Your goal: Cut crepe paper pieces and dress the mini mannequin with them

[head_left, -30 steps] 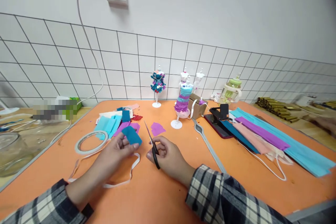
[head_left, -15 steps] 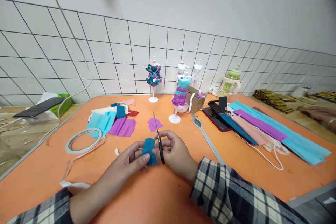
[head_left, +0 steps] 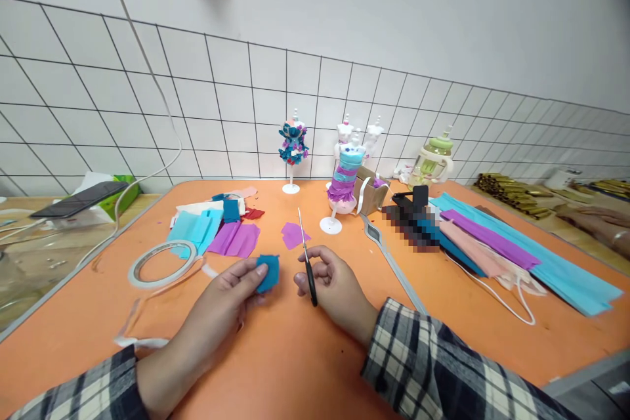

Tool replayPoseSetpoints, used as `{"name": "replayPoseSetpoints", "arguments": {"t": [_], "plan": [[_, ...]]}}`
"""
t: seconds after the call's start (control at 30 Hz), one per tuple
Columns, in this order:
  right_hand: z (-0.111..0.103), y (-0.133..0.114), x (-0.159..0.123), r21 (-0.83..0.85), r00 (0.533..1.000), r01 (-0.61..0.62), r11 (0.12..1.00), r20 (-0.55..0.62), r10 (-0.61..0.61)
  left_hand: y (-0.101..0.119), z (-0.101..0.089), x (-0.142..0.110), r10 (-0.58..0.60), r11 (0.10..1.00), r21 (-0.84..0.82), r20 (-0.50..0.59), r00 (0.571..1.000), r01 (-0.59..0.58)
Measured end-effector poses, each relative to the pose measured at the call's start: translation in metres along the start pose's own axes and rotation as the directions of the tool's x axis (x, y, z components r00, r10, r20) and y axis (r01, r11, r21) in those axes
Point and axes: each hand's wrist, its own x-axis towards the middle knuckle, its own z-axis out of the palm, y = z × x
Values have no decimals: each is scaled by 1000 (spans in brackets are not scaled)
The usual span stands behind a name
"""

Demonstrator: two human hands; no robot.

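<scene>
"What are the hands doing?"

"The left hand point(head_left: 229, 298) pinches a small teal piece point(head_left: 268, 275) between thumb and fingers, out past the fingertips. The right hand point(head_left: 337, 285) grips black-handled scissors point(head_left: 311, 281), blades pointing away from the person."

"Are the scissors touching that piece?"

"No, they're apart; orange tabletop point(head_left: 295, 367) shows between the two hands."

"And beyond them?"

"A purple scrap point(head_left: 291, 235) lies past the gap between the hands, partly behind the blades in this view. Further off stands a small dress form point(head_left: 343, 184) wrapped in light blue and purple."

"What's around the left hand?"

"A white tape roll point(head_left: 150, 283) lies to its left. Light blue sheets point(head_left: 191, 230) and folded purple pieces point(head_left: 235, 238) lie beyond it."

"To the right hand's right?"

"A grey strap point(head_left: 398, 272) nearby, then a long light blue strip point(head_left: 573, 279) well apart."
</scene>
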Motion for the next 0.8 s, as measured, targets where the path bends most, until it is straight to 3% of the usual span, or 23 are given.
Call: {"name": "replayPoseSetpoints", "arguments": {"t": [0.07,0.13,0.33,0.43,0.63,0.8], "plan": [[-1,-1,-3,-72,998,-9,997,58,13,7,-4,4,43,991,-119,-113,993,-57],[-2,0,-7,-169,989,1,986,147,24,13,-6,7,113,976,-167,-156,981,-139],[1,-1,-20,-463,957,77,883,283,65,9,-4,2,232,971,-5,-181,956,-237],[4,-8,-27,-544,950,149,826,310,33,6,-2,-4,246,969,49,-187,951,-241],[12,-15,-37,-657,961,177,732,278,17,3,7,-10,165,966,-171,-166,972,-193],[12,-15,-37,-657,962,176,733,271,12,1,10,-12,209,967,-123,-129,969,-225]]}}
